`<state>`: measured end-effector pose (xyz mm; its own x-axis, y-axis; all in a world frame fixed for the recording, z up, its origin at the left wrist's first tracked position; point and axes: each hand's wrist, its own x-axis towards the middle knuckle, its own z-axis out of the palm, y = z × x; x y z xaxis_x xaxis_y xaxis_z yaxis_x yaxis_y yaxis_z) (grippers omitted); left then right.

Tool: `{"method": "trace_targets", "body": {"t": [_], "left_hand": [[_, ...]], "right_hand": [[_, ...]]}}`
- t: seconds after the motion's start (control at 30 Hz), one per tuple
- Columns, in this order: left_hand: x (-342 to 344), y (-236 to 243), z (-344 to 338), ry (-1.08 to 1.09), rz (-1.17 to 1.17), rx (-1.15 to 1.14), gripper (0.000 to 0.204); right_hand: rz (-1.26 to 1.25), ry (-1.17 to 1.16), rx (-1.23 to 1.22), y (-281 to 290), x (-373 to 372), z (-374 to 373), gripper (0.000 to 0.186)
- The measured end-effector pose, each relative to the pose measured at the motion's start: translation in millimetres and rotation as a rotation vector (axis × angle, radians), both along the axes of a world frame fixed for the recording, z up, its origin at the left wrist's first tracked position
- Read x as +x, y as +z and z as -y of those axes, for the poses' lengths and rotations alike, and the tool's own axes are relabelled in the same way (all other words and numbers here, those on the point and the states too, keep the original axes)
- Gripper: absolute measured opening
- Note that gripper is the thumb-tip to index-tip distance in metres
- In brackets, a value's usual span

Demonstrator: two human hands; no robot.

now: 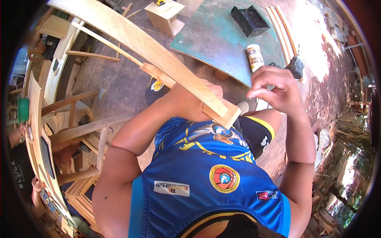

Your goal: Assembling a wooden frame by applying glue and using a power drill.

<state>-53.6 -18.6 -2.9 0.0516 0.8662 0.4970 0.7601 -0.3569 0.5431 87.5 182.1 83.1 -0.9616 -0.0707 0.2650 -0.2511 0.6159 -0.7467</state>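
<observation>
A long pale wooden frame piece [147,43] runs from the upper left down to the middle, in front of my blue jersey. My left hand [192,101] is wrapped around it close to its lower end, where a short wooden crosspiece [229,116] meets the long board. Part of the left fingers is hidden behind the wood. My right hand [279,89] is raised to the right of that end, apart from it. Its fingers are curled with thumb and forefinger drawn together; whatever they may pinch is too small to see. Beyond it stands a white glue bottle [254,57].
A green-topped table [210,31] ahead carries a black open tray [250,20], a dark power drill [295,66] near its right side, and wooden strips [279,31]. A wooden box [164,16] stands farther off. At left, a co-worker's hand [36,185] is near long boards and wooden frames [75,131].
</observation>
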Motion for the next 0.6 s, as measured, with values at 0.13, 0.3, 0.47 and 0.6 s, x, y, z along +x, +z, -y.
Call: {"method": "trace_targets", "body": {"t": [0.13,0.3,0.47,0.6], "left_hand": [[7,-2,3,-0.005,0.066,-0.138,0.023],[10,-4,3,-0.033,0.008,-0.201,0.024],[15,-2,-6,0.026,0.068,-0.287,0.026],[14,-10,-7,0.047,0.036,-0.28,0.027]], "right_hand": [[-0.028,0.155,-0.166,-10,-5,6,0.01],[-0.026,0.202,-0.192,-14,-5,17,0.014],[0.061,0.242,-0.048,-5,-5,24,0.015],[0.348,0.25,0.14,15,-11,26,0.017]]}}
